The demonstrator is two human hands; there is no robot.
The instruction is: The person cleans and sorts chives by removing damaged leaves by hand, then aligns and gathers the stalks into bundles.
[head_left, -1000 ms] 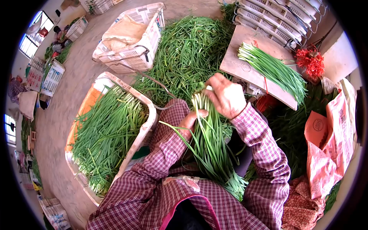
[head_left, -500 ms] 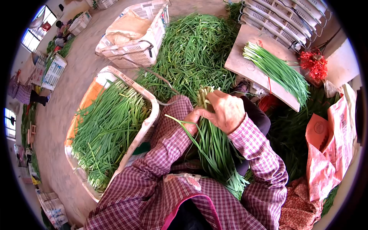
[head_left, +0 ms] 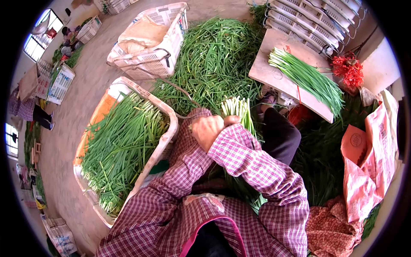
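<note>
A bundle of long green stalks with pale cut ends stands in front of my body, its leaves running down behind my right sleeve. Mostly covered by my right hand and cuff, my left hand shows a thumb wrapped against the bundle. My right hand crosses over to the left side of the stalks, fingers closed; what they hold is hidden. Beside my left arm, a lined crate holds many similar stalks. On a board at the right lies another bundle.
Loose green stalks are heaped ahead, beside a white crate holding a sack. Stacked crates, red ties and a pink bag are on the right. Other people are far left.
My right hand has moved from the top of the bundle down and left across my left hand. The loose leaf sticking out to the left is no longer visible. A distant person at left has shifted.
</note>
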